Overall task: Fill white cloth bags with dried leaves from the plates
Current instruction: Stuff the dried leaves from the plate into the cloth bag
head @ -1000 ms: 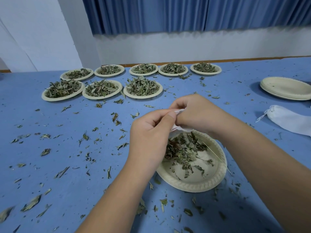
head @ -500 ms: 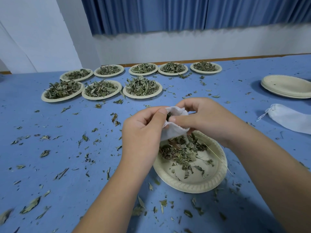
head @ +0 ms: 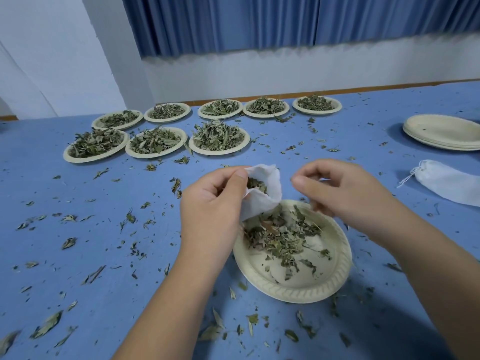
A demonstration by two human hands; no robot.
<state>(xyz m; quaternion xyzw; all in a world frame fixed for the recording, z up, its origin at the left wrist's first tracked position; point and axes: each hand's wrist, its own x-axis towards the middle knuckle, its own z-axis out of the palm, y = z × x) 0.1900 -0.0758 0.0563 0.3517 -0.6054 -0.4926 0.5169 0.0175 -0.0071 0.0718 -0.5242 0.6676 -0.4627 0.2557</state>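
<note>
My left hand [head: 213,203] grips a small white cloth bag [head: 267,193] by its rim, holding the mouth open over the near plate [head: 298,284]. Dried leaves show inside the bag's mouth. The plate holds a loose pile of dried leaves [head: 280,235], mostly at its far side. My right hand [head: 337,188] hovers just right of the bag, above the plate's far edge, fingers curled with thumb and forefinger close together. Whether it pinches any leaf I cannot tell.
Several plates heaped with dried leaves [head: 218,136] stand in two rows at the back of the blue table [head: 78,255]. A stack of empty plates [head: 441,131] and a filled white bag [head: 446,183] lie at the right. Leaf bits litter the table.
My right hand has let go of the bag's rim and moved to the right. The bag's mouth now stands open in my left hand, showing leaves inside.
</note>
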